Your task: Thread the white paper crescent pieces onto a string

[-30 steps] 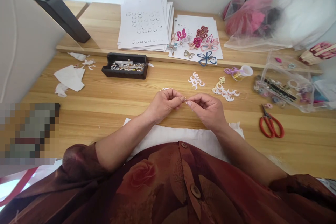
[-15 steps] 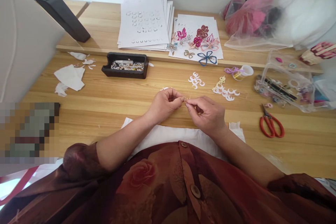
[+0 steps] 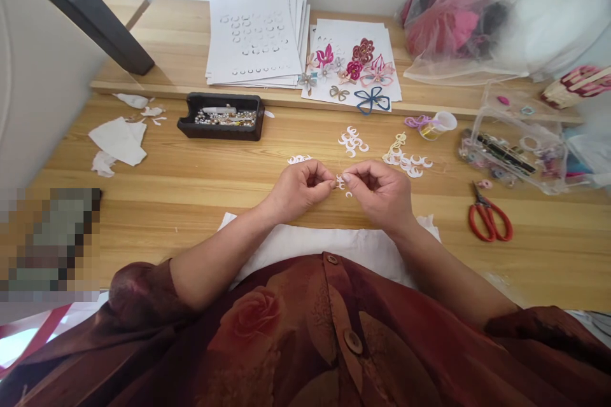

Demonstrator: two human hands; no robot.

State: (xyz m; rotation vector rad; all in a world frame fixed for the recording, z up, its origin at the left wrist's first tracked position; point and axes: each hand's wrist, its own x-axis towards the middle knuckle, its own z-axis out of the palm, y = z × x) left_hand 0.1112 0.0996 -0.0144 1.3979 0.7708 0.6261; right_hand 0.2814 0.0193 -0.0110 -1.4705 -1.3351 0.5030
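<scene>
My left hand [image 3: 305, 186] is closed in a pinch of thumb and forefinger; whatever sits at its fingertips is too small to make out. Facing it across a narrow gap, my right hand [image 3: 379, 191] is pinched too, its held thing also too fine to name. Small white paper crescents [image 3: 340, 183] show on the table between the fingertips. Another white crescent pile [image 3: 299, 159] lies just beyond my left hand, partly hidden by it. Farther back lie more crescents [image 3: 353, 142], and to their right a group of crescents [image 3: 414, 165] beside a pale yellow cord [image 3: 398, 145].
A black tray [image 3: 220, 117] of beads stands back left, near white scraps [image 3: 119, 140]. Red-handled scissors [image 3: 491, 219] lie right, below a clear box [image 3: 520, 146]. A small cup [image 3: 438, 126] stands back right. Paper sheets [image 3: 252, 32] and cord flowers [image 3: 372, 100] rest on the shelf.
My hands have moved slightly apart, the right one shifting up and right. Crescents between them now show. The whole view has shifted a little.
</scene>
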